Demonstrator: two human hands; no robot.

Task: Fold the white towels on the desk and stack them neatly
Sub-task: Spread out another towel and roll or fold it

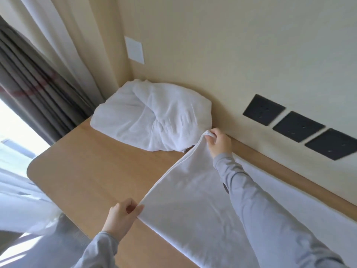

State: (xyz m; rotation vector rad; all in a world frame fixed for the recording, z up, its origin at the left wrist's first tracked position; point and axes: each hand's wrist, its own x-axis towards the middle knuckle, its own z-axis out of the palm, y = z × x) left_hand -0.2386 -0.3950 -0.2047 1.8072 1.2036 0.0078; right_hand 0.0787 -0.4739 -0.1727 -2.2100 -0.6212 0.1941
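Cream walls meet at the corner behind your light wooden desk (pixel 92 171), with grey curtains (pixel 29 89) hanging at the left. Your left hand (pixel 123 215) is pinched closed on the near corner of the flat white towel (pixel 193 206), and your right hand (pixel 219 141) is closed around its far corner, so the edge between them runs taut and lifted off the desk. That towel spreads over the right part of the desk under your grey sleeves. Just beyond your right hand, a crumpled heap of white towels (pixel 146 117) sits in the corner against the wall. Three black socket plates (pixel 298 126) line the right wall, and a white switch plate (pixel 134 50) sits higher.
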